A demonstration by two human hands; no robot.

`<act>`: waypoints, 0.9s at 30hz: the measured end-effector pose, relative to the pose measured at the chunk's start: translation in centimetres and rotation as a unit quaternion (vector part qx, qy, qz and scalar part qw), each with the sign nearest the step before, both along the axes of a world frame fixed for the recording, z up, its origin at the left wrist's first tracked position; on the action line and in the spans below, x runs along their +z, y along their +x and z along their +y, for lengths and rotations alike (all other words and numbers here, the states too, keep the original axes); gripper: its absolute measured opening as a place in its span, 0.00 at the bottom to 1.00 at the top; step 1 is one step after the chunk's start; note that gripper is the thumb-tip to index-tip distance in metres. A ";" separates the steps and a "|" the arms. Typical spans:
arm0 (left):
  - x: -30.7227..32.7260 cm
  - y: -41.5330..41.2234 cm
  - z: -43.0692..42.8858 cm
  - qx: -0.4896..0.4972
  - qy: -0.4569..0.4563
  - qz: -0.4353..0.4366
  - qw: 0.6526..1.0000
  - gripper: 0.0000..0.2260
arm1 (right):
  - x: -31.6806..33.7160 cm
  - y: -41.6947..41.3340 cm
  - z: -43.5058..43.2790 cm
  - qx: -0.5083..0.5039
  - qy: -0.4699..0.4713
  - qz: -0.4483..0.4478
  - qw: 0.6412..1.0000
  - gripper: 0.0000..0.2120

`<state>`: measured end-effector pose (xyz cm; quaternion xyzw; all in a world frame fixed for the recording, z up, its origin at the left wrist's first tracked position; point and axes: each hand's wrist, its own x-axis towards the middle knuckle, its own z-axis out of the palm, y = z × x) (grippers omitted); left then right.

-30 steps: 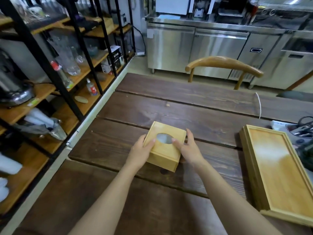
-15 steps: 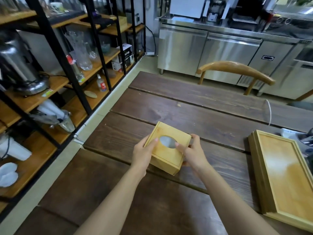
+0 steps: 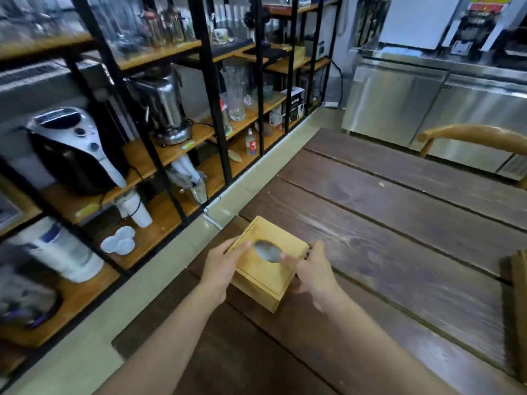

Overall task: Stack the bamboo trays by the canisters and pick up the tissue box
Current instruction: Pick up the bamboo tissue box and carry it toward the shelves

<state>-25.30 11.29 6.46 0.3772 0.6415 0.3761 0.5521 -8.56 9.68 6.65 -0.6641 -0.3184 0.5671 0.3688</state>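
Note:
A square bamboo tissue box (image 3: pixel 262 277) with an oval hole in its top is held over the left end of the dark plank table (image 3: pixel 399 252). My left hand (image 3: pixel 221 266) grips its left side, thumb on the top near the hole. My right hand (image 3: pixel 312 270) grips its right side, thumb also on top. Only a sliver of a bamboo tray (image 3: pixel 519 309) shows at the right edge. The canisters are out of view.
A black-framed shelf rack (image 3: pixel 159 155) with appliances, glassware and cups runs along the left, across a strip of floor. A wooden chair back (image 3: pixel 473 135) stands behind the table. Steel counter cabinets (image 3: pixel 427 106) line the far wall.
The view has swung left toward the shelves. Both hands keep hold of the tissue box, which now sits nearer the table's left edge. The tray has slid almost out of frame.

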 end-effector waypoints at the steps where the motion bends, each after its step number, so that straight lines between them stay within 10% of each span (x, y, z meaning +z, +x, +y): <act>1: 0.1 -1.4 -0.6 0.014 -0.006 0.002 1.000 0.19 | 0.0 -1.3 -0.2 0.016 0.000 0.002 1.000 0.26; 17: -1.9 -15.4 -7.4 0.157 -0.058 -0.017 0.986 0.13 | -1.2 -14.8 -4.5 0.146 -0.067 0.006 0.987 0.37; 27: -3.0 -16.9 -8.5 0.117 -0.052 0.023 0.991 0.13 | -1.5 -15.7 -5.8 0.213 -0.056 -0.089 0.971 0.27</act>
